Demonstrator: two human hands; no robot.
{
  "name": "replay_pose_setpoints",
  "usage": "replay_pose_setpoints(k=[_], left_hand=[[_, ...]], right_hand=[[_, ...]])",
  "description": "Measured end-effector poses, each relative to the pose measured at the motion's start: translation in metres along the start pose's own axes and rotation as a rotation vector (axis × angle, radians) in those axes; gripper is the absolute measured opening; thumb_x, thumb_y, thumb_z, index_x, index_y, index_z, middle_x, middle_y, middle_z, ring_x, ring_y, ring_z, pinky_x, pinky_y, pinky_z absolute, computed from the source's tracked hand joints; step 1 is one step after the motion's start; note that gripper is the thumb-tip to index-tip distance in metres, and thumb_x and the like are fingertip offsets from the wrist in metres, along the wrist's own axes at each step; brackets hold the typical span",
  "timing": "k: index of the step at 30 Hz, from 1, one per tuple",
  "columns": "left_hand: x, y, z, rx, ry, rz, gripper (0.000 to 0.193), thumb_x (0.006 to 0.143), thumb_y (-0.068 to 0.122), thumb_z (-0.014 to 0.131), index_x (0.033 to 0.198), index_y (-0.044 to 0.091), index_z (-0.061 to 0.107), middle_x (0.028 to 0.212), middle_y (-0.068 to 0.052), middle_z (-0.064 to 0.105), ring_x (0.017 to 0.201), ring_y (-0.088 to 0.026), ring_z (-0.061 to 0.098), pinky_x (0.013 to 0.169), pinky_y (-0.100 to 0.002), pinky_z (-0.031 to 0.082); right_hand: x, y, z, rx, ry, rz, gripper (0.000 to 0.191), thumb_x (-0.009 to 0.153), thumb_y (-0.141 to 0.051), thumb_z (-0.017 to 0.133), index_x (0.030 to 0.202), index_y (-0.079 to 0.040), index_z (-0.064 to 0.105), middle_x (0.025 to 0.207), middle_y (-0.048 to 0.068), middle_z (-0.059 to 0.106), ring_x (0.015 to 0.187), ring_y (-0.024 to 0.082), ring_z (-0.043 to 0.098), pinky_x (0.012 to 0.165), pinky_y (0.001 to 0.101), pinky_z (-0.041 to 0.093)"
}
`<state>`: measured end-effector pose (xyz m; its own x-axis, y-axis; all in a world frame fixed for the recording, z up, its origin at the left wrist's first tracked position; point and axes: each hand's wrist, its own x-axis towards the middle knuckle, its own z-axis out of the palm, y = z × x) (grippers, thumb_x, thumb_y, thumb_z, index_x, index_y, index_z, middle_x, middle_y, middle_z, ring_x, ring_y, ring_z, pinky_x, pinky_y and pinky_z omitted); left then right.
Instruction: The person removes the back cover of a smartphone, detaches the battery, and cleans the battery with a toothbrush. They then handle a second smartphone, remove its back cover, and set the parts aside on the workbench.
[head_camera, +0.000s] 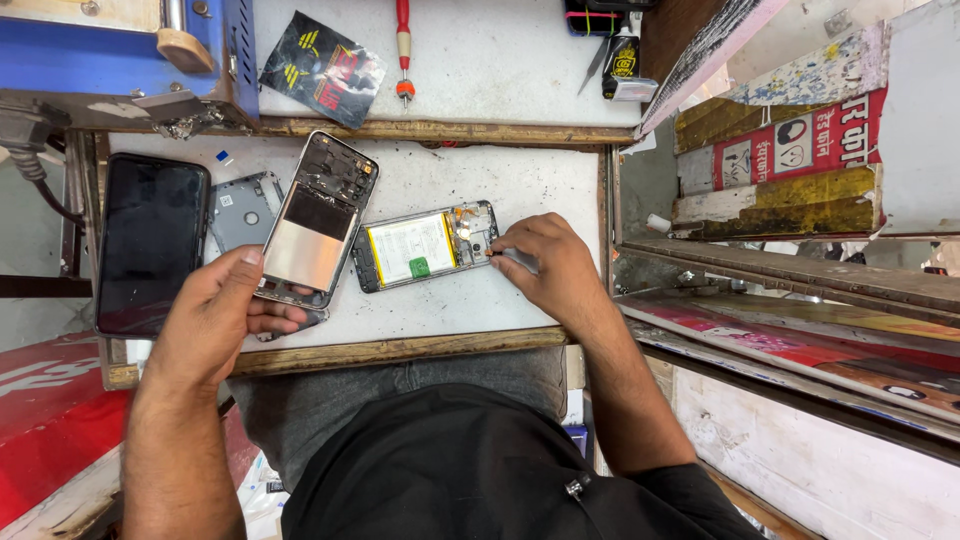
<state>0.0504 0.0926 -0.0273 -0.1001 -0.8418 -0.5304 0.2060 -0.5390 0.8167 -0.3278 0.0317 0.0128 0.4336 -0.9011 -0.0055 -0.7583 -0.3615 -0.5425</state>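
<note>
Left hand (215, 310) grips flat metal phone frame (318, 218).

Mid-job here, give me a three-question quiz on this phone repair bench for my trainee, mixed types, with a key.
1. True or false: the left hand holds the phone frame by its lower end.
2. Multiple choice: the right hand brings a slim metal tool to which thing? A) the black phone at far left B) the opened phone with the white battery C) the red screwdriver
3. Fill in: the grey back cover lies between the black phone and the ____.

Key: 1 true. 2 B, the opened phone; the red screwdriver lies untouched on the upper shelf. 3 phone frame.
</note>
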Motion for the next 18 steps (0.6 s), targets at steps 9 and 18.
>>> replay_pose_setpoints(k=[9,18], left_hand=[[-0.003,-0.002,-0.004,0.05,0.06,0.018,0.034,0.108,0.024,0.048,0.121,-0.004,0.064,0.098,-0.016,0.073,0.073,-0.02,0.07,0.065,-0.031,0.057],[-0.01,0.003,-0.005,0.052,0.079,0.007,0.036,0.108,0.024,0.05,0.123,-0.004,0.066,0.094,-0.015,0.073,0.074,-0.019,0.069,0.065,-0.031,0.057]], right_hand=[[0.009,-0.001,-0.005,0.166,0.001,0.15,0.013,0.091,-0.018,0.077,0.099,-0.008,0.08,0.097,0.006,0.077,0.092,0.021,0.067,0.078,0.0341,0.055],[0.027,-0.002,-0.004,0.173,-0.105,0.261,0.016,0.09,-0.023,0.078,0.096,-0.008,0.08,0.089,0.006,0.075,0.078,0.016,0.067,0.069,0.0315,0.056]])
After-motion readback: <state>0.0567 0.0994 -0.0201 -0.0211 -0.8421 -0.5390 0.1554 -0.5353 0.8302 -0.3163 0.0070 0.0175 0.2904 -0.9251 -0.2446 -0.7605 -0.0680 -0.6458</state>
